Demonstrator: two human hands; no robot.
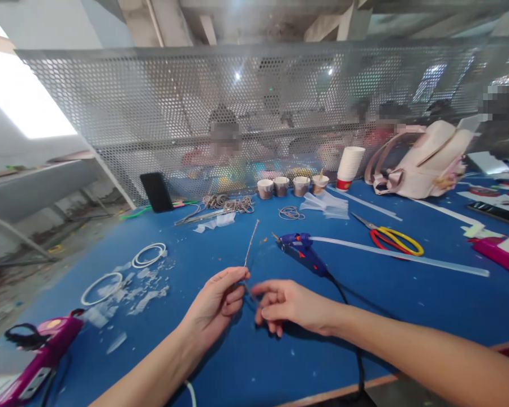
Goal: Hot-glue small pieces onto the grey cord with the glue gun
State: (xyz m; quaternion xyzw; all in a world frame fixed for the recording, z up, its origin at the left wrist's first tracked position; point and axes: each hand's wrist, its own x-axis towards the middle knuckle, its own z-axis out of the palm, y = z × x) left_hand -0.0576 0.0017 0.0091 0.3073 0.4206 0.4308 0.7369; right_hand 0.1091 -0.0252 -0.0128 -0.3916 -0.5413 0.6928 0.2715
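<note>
The left hand (221, 302) pinches a thin stem (251, 244) between thumb and forefinger, its tip rising up and away above the blue bench (280, 376). Just to the right of that grip, the right hand (282, 306) has its fingers loosely curled around the stem's lower end, which is blurred, so whether they close on it I cannot tell. Beyond the grip and a little right lies a blue hot glue gun (302, 249), a long clear glue stick (401, 255) running out of its back to the right and a black cord (359, 356) trailing toward the near edge. Farther right are scissors (390, 240) with red and yellow handles. Straight beyond the grip sit a small coil of cord (291, 213), then four small cups (301, 186) in a row, with a stack of paper cups (350, 168) to their right. Left of the grip, two white rings (149, 255) lie by scattered clear scraps (146, 291); farther beyond, a black phone (156, 192) leans upright near bundled grey cord (229, 204).
</note>
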